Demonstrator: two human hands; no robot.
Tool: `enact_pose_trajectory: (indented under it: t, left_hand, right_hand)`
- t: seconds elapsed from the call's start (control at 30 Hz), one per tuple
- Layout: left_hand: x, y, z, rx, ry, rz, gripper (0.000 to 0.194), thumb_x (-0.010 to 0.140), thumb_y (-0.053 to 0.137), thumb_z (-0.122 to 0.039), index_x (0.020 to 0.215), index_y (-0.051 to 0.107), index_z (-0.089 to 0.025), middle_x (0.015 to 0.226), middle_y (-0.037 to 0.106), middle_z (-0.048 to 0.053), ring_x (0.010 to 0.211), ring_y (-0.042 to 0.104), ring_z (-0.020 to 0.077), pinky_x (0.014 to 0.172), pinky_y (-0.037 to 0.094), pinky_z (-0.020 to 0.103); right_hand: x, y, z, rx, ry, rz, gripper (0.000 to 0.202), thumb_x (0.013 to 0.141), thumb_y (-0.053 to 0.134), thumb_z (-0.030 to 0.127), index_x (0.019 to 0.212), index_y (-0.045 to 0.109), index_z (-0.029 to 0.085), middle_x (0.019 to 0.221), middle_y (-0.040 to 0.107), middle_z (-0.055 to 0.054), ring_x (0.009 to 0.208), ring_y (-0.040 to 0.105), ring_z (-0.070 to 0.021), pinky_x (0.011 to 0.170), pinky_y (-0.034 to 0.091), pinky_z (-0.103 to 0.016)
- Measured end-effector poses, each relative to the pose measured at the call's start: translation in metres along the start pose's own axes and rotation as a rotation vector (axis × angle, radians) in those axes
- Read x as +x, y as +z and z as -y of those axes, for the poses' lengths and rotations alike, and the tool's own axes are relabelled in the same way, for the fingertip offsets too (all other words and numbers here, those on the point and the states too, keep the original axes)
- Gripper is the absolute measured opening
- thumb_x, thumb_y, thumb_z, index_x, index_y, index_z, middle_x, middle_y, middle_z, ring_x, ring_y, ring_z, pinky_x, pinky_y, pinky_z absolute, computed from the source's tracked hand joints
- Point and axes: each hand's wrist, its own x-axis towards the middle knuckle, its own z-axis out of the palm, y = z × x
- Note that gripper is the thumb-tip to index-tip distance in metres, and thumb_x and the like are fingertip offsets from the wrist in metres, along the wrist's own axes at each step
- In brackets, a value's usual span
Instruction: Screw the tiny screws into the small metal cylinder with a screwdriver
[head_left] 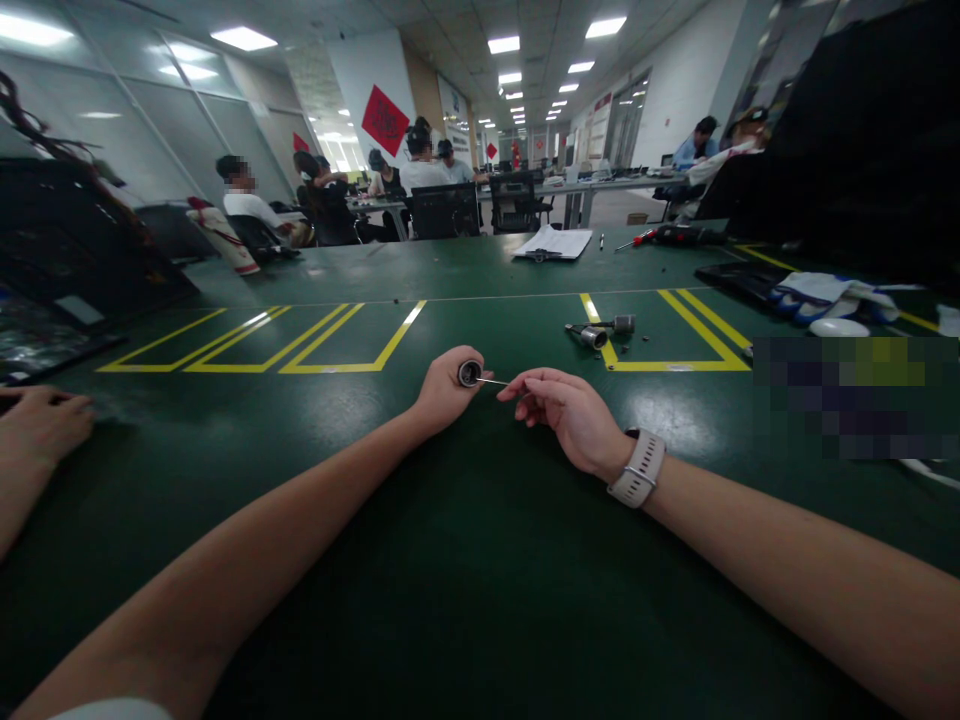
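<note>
Wrapped in my left hand is a round metal part, its hollow end facing me. A thin metal rod reaches from beside that part to the fingertips of my right hand, which are pressed together on its end. A pale watch band circles my right wrist. Farther off to the right, similar metal parts lie on the green table across a yellow tape line, with small dark bits near them.
Another person's hand rests at the left edge. A clipboard with papers, a red-and-black tool and white-blue gloves lie farther back. Dark equipment stands on both sides. People sit beyond the table.
</note>
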Motion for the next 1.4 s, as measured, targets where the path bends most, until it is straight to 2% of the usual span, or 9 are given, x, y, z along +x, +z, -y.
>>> enact_pose_trajectory:
  t: [0.33, 0.77, 0.97, 1.07, 1.27, 1.4]
  left_hand:
    - [0.0, 0.0, 0.004, 0.136, -0.067, -0.009, 0.013, 0.072, 0.06, -0.024, 0.068, 0.05, -0.017, 0.065, 0.049, -0.003, 0.06, 0.046, 0.0118, 0.056, 0.035, 0.024]
    - [0.001, -0.001, 0.004, 0.21, -0.098, 0.013, 0.01, 0.071, 0.061, -0.021, 0.069, 0.052, -0.018, 0.068, 0.052, -0.002, 0.063, 0.049, 0.0131, 0.059, 0.037, 0.026]
    - [0.0, -0.001, 0.001, 0.152, -0.086, 0.017, 0.015, 0.072, 0.062, -0.025, 0.068, 0.051, -0.017, 0.065, 0.052, -0.003, 0.06, 0.048, 0.0123, 0.056, 0.037, 0.025]
    - [0.0, -0.001, -0.003, 0.121, -0.031, 0.069, 0.016, 0.073, 0.062, -0.026, 0.067, 0.051, -0.017, 0.065, 0.052, -0.003, 0.06, 0.05, 0.0123, 0.057, 0.039, 0.025]
    - [0.0, -0.001, -0.006, 0.015, 0.101, 0.147, 0.01, 0.074, 0.061, -0.022, 0.071, 0.053, -0.017, 0.081, 0.062, 0.004, 0.077, 0.058, 0.0162, 0.071, 0.046, 0.03]
    - [-0.001, -0.001, -0.003, -0.047, 0.038, 0.133, 0.007, 0.072, 0.061, -0.02, 0.075, 0.056, -0.016, 0.088, 0.065, 0.007, 0.081, 0.061, 0.0178, 0.074, 0.048, 0.032]
  right_hand:
    - [0.001, 0.0, -0.004, -0.007, -0.069, -0.136, 0.014, 0.071, 0.054, 0.023, 0.067, 0.065, 0.017, 0.069, 0.067, -0.004, 0.059, 0.053, -0.0125, 0.056, 0.037, -0.027]
    - [0.001, 0.0, -0.006, -0.189, -0.108, -0.237, 0.015, 0.072, 0.053, 0.022, 0.061, 0.062, 0.018, 0.062, 0.063, -0.002, 0.059, 0.053, -0.0137, 0.058, 0.039, -0.029]
    - [0.001, 0.0, -0.008, -0.296, -0.102, -0.242, 0.015, 0.072, 0.053, 0.022, 0.062, 0.063, 0.018, 0.062, 0.062, -0.002, 0.06, 0.053, -0.0142, 0.056, 0.037, -0.029]
    - [0.002, 0.0, -0.008, -0.326, -0.106, -0.24, 0.015, 0.072, 0.053, 0.022, 0.061, 0.063, 0.018, 0.06, 0.061, -0.001, 0.059, 0.052, -0.0142, 0.056, 0.037, -0.029]
    - [0.001, 0.001, -0.008, -0.349, -0.111, -0.246, 0.015, 0.071, 0.052, 0.023, 0.06, 0.061, 0.018, 0.059, 0.061, -0.001, 0.057, 0.051, -0.0143, 0.056, 0.036, -0.029]
    - [0.002, 0.001, -0.008, -0.359, -0.112, -0.25, 0.015, 0.072, 0.052, 0.023, 0.061, 0.062, 0.018, 0.06, 0.061, -0.001, 0.059, 0.052, -0.0148, 0.056, 0.037, -0.029]
